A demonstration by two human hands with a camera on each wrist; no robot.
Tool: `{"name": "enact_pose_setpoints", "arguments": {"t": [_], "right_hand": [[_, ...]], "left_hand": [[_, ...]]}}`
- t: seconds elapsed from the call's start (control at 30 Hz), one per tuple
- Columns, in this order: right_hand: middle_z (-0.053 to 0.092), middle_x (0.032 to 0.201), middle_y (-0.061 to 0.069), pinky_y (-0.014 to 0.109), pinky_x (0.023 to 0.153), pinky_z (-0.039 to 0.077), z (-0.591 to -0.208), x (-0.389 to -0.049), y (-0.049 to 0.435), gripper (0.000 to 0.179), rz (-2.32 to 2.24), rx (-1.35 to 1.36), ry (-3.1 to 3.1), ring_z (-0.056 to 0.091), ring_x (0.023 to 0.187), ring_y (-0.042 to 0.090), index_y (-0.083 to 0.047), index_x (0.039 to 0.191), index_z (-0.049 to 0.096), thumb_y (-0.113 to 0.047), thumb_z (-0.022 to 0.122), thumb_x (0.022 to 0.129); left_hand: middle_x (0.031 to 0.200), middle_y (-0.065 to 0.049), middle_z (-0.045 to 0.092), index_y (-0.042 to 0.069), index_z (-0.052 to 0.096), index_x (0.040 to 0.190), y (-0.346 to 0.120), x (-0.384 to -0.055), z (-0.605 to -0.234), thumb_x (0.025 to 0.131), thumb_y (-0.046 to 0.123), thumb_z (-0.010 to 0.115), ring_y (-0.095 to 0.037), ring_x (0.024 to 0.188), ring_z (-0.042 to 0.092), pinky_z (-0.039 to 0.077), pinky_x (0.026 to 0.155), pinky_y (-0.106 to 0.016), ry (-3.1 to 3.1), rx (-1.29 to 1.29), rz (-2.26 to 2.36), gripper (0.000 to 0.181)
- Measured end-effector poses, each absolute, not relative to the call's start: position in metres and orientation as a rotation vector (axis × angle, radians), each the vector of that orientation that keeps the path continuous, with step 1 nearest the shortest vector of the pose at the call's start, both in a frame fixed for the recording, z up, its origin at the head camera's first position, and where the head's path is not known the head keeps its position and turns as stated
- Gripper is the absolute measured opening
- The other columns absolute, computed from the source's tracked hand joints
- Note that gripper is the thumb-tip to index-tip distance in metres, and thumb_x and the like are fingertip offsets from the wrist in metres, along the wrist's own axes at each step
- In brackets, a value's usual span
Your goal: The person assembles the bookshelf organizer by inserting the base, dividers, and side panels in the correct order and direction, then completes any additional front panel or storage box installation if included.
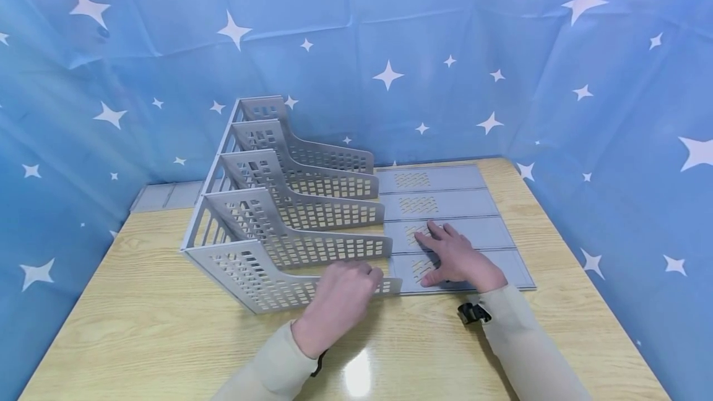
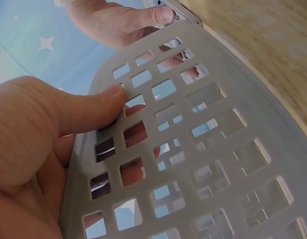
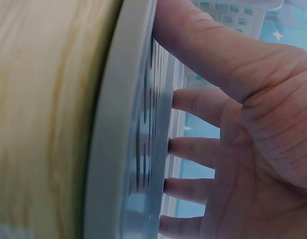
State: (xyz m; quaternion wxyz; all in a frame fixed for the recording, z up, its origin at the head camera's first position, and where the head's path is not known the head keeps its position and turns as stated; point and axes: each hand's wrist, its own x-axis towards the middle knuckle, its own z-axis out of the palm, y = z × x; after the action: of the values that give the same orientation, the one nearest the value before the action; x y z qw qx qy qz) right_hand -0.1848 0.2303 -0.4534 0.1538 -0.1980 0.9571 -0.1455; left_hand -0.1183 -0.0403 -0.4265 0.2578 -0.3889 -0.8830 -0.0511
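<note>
A grey plastic desk file rack stands on the table with several perforated dividers running side by side. My left hand grips the low front end of the nearest divider; in the left wrist view, the thumb presses one face and fingers show through the holes behind it. To the right of the rack lies a flat grey panel with grooves and slotted patches. The right hand rests on it with spread fingers. In the right wrist view, the thumb and fingertips touch the panel.
Another flat grey piece lies behind the rack at the back left. The wooden table ends at a blue curtain with white stars on the back and both sides. Dark straps sit at both wrists.
</note>
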Motion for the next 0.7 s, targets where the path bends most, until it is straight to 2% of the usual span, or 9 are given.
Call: {"name": "enact_pose_setpoints", "arguments": {"t": [0.23,0.43,0.7], "right_hand": [[0.019,0.165,0.034,0.076,0.113,0.023,-0.453,-0.185,0.229,0.099,-0.400,-0.569,2.747,0.017,0.146,0.063,-0.004,0.158,0.040,-0.045,0.086,0.080],[0.019,0.165,0.034,0.076,0.113,0.023,-0.453,-0.186,0.228,0.100,-0.409,-0.574,2.743,0.016,0.147,0.063,-0.004,0.158,0.040,-0.046,0.086,0.080],[0.020,0.164,0.034,0.075,0.112,0.025,-0.452,-0.187,0.229,0.099,-0.410,-0.563,2.732,0.018,0.146,0.064,-0.004,0.157,0.042,-0.047,0.087,0.080]], "left_hand": [[0.059,0.008,0.060,0.018,0.075,0.076,-0.036,-0.119,-0.421,0.073,-0.010,0.069,-0.001,0.048,0.040,0.028,0.043,-0.012,-2.485,-1.051,-0.092,0.028],[0.065,0.006,0.065,0.014,0.076,0.079,-0.037,-0.121,-0.417,0.073,-0.011,0.072,-0.002,0.050,0.046,0.034,0.044,-0.012,-2.557,-1.057,-0.120,0.026],[0.060,0.009,0.061,0.016,0.074,0.072,-0.029,-0.121,-0.425,0.072,-0.010,0.068,-0.002,0.050,0.041,0.027,0.044,-0.012,-2.429,-1.061,-0.101,0.026]]}}
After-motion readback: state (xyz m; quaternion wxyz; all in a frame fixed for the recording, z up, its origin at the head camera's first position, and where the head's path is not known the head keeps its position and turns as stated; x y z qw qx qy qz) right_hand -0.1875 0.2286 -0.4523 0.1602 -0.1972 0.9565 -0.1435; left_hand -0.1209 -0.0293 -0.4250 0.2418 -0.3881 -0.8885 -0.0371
